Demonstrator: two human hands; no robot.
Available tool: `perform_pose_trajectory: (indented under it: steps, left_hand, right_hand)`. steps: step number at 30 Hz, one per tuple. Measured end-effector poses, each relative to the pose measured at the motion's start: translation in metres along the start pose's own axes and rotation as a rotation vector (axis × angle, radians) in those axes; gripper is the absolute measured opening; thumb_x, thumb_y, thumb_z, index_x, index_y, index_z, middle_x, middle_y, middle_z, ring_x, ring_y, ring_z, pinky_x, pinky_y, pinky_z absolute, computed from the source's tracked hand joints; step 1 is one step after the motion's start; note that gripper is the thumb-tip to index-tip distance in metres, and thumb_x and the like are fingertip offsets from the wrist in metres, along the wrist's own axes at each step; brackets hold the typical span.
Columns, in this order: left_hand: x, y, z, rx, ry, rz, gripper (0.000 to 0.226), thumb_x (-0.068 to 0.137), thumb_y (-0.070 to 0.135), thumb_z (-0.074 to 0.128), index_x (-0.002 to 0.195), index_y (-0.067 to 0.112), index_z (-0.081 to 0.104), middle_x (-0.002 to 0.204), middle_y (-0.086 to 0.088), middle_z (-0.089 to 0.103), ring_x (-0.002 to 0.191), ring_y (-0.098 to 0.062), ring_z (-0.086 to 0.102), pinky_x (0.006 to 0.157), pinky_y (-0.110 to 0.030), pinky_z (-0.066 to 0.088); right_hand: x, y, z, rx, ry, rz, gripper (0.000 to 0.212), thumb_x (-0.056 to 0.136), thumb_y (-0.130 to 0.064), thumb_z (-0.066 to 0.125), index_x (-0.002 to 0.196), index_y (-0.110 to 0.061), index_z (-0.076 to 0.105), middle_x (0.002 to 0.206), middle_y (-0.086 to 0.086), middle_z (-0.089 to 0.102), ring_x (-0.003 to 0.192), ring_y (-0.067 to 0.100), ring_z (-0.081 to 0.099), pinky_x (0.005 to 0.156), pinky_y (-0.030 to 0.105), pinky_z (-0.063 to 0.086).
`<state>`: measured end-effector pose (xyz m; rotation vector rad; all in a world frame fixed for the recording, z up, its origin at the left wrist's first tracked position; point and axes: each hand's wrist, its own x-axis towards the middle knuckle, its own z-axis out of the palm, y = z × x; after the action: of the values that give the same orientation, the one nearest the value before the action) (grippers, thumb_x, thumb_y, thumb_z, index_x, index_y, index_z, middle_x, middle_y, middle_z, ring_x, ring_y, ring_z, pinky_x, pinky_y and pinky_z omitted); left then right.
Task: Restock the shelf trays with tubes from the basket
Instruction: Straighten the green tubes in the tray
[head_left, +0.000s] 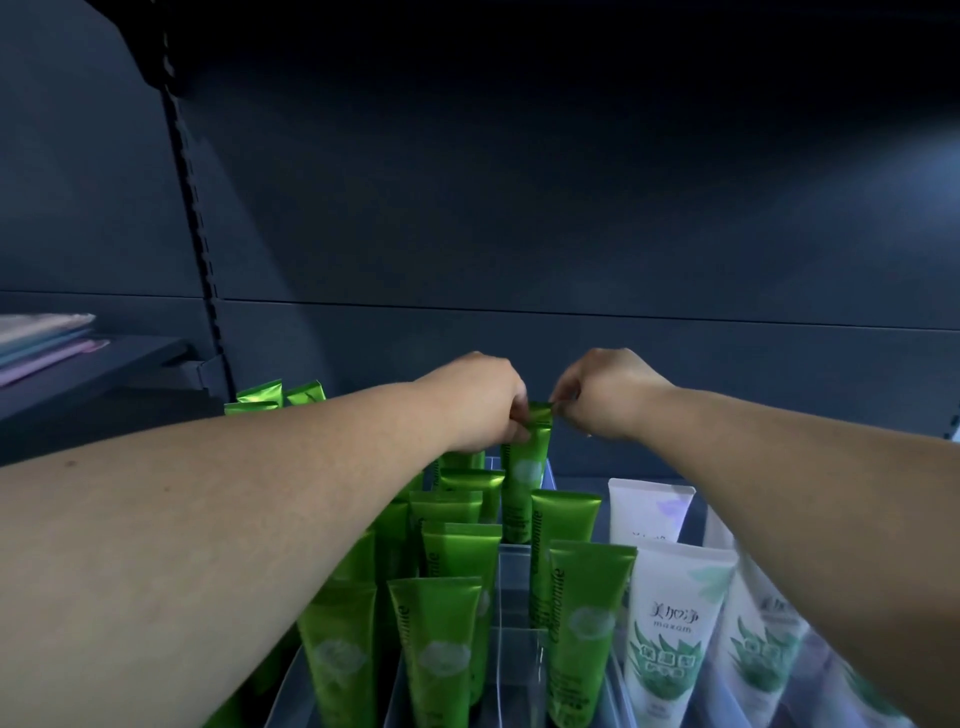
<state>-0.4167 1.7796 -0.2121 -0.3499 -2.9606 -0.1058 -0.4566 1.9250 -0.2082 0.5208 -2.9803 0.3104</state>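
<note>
Dark shelving (363, 234) frames everything. Nearest you, clear trays (511, 587) hold green tubes (436, 649) standing crimp-up in rows, with white tubes (670, 623) to their right. Farther in, at the back of the right green row, stands the tube (524, 478) you hold, its long axis nearly upright, its body directly below both grips. Your left hand (483, 405) pinches the crimp's left corner and your right hand (608, 395) the right corner; neither is nearer. I judge the move to be straight down into its slot. Neighbours crowd its left and front, while its right side is open. Beyond, the back panel (675, 322) stands close. No basket shows.
</note>
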Motion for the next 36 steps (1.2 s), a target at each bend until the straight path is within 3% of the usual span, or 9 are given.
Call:
perform_pose_trajectory:
  steps: [7,11,14,17,22,25,29,32,36]
  left_hand:
    - [-0.002,0.000,0.002,-0.018,0.046,-0.008,0.023,0.091,0.032,0.057,0.111,0.028,0.069,0.112,0.004,0.067,0.109,-0.019,0.056,0.082,-0.023,0.042]
    - [-0.002,0.000,0.003,-0.030,0.082,0.012,0.022,0.091,0.030,0.059,0.109,0.027,0.070,0.112,0.005,0.067,0.110,-0.018,0.055,0.084,-0.023,0.042]
    - [-0.001,0.000,0.006,-0.053,0.099,0.026,0.020,0.090,0.030,0.060,0.106,0.026,0.071,0.109,0.006,0.068,0.109,-0.017,0.055,0.081,-0.020,0.038]
    - [-0.001,-0.001,0.005,-0.064,0.075,0.021,0.018,0.089,0.032,0.062,0.103,0.027,0.072,0.106,0.007,0.070,0.104,-0.014,0.057,0.081,-0.019,0.040]
    - [-0.002,-0.002,0.000,-0.140,0.023,0.008,0.017,0.082,0.036,0.070,0.096,0.027,0.073,0.095,0.009,0.070,0.089,-0.009,0.060,0.082,-0.025,0.049]
    - [-0.003,-0.001,0.001,-0.168,0.007,0.003,0.018,0.081,0.035,0.071,0.096,0.026,0.073,0.095,0.010,0.071,0.089,-0.007,0.062,0.081,-0.023,0.048]
    - [-0.005,0.003,-0.003,-0.192,-0.005,-0.029,0.027,0.076,0.044,0.073,0.097,0.027,0.072,0.097,0.013,0.070,0.094,-0.005,0.062,0.087,-0.024,0.049]
    - [-0.007,0.008,-0.009,-0.242,0.025,-0.075,0.035,0.070,0.054,0.075,0.094,0.028,0.071,0.088,0.015,0.066,0.092,-0.005,0.062,0.083,-0.023,0.050]
    - [0.000,0.018,-0.019,-0.287,0.284,-0.145,0.063,0.072,0.058,0.070,0.122,0.022,0.055,0.117,0.001,0.061,0.110,-0.019,0.055,0.086,-0.026,0.043]
  right_hand:
    - [0.000,-0.006,-0.002,-0.123,-0.018,-0.018,0.029,0.096,-0.017,0.048,0.115,-0.026,0.068,0.123,-0.009,0.063,0.112,0.014,0.059,0.085,0.020,0.045]
    - [-0.001,-0.002,-0.005,-0.100,-0.031,-0.010,0.029,0.096,-0.015,0.048,0.114,-0.025,0.068,0.117,-0.007,0.067,0.102,0.012,0.060,0.077,0.018,0.042]
    - [-0.001,0.002,-0.004,-0.064,-0.006,-0.001,0.028,0.095,-0.016,0.050,0.111,-0.026,0.070,0.116,-0.008,0.067,0.107,0.013,0.061,0.077,0.017,0.042]
    - [0.002,0.007,-0.004,-0.026,0.061,-0.001,0.024,0.092,-0.016,0.052,0.103,-0.025,0.072,0.113,-0.008,0.068,0.103,0.013,0.061,0.078,0.016,0.042]
    - [0.000,0.015,-0.016,0.186,0.229,0.037,0.022,0.088,-0.015,0.053,0.077,-0.028,0.066,0.089,-0.006,0.067,0.082,0.013,0.061,0.067,0.018,0.042]
    - [-0.006,0.016,-0.024,0.291,0.307,0.053,0.022,0.088,-0.017,0.052,0.077,-0.025,0.068,0.083,-0.005,0.069,0.083,0.015,0.066,0.063,0.021,0.050]
    - [-0.017,0.015,-0.039,0.397,0.406,0.071,0.022,0.083,-0.013,0.051,0.074,-0.018,0.070,0.078,0.000,0.071,0.074,0.017,0.066,0.054,0.019,0.048]
    - [-0.026,0.011,-0.048,0.487,0.483,0.075,0.019,0.080,-0.014,0.054,0.074,-0.015,0.071,0.074,0.000,0.070,0.065,0.015,0.063,0.047,0.018,0.044]
    - [-0.038,0.003,-0.057,0.619,0.575,0.104,0.016,0.079,-0.018,0.058,0.069,-0.011,0.070,0.070,0.005,0.071,0.060,0.019,0.062,0.050,0.024,0.050]
